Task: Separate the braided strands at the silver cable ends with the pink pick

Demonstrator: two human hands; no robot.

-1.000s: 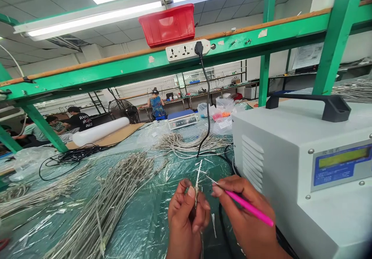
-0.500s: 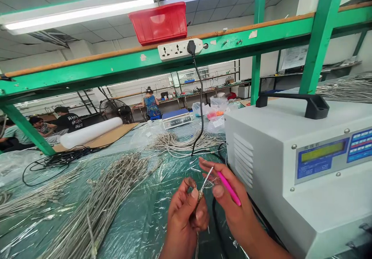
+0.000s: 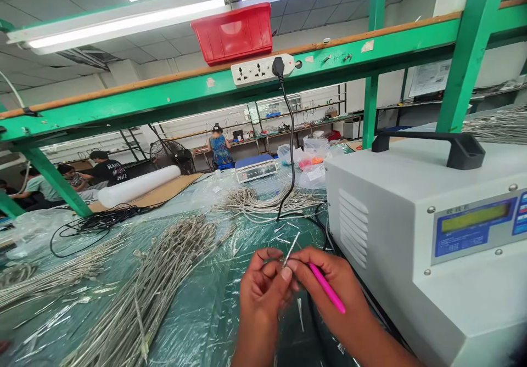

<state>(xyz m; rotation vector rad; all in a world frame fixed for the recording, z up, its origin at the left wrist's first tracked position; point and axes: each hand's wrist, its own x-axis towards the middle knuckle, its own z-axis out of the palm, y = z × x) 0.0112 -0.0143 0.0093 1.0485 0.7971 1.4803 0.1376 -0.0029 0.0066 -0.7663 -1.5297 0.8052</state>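
- Braided metal wire (image 3: pixel 289 250): short end stands nearly upright between both hands, above the near part of the counter (image 3: pixel 206 328), which is covered in clear plastic sheeting.
- Left hand (image 3: pixel 261 290): fingers curled closed, thumb and fingertips pinching the wire low down.
- Right hand (image 3: pixel 325 282): fingers closed around a pink-handled pick (image 3: pixel 327 288), its tip hidden behind the fingers; fingertips just beside the wire.
- Gray control unit (image 3: pixel 411 235): on the counter's right side, just beside the right hand, with a lit display and a black top handle.
- Bundled braided cables (image 3: pixel 152 279): lying across the counter's left side; a second bundle (image 3: pixel 263 203) lies toward the far edge.
- Black power cord (image 3: pixel 291 136): runs down from a white power strip (image 3: pixel 253 71) on the green shelf frame (image 3: pixel 135 99).
- Red plastic bin (image 3: pixel 230 33): sits above the power strip.
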